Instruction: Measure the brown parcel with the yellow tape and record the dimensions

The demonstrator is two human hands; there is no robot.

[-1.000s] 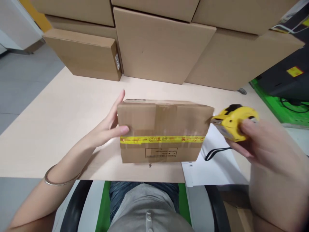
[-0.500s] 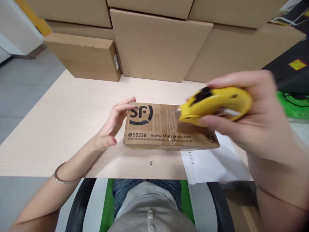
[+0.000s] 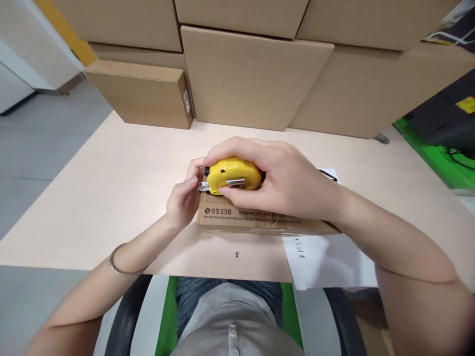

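The right hand (image 3: 287, 183) has swung in from the right side and come down onto the box (image 3: 260, 221), bringing the yellow tape measure (image 3: 232, 175) with it; half a second ago the tool was held up in the air above the box's right half, and now it rests at the box's left end, on the top face; the left hand (image 3: 181, 205), which was steadying the left edge with loose fingers, has closed in on the tool's front. The right fingers (image 3: 237, 148) are wrapped over and around the yellow case, holding it firmly; the left fingers (image 3: 192, 181) are pinched narrow on the metal hook (image 3: 203, 187) that sticks out at the box's left edge; no blade shows drawn out beyond it. The box lies flat on the bench (image 3: 111, 193), printed side facing the person, near the front edge and partly over a white sheet (image 3: 326, 259); it has not shifted since the last frame. A bangle (image 3: 122, 267) sits on the left wrist; larger cartons (image 3: 256, 74) are stacked at the back of the bench.
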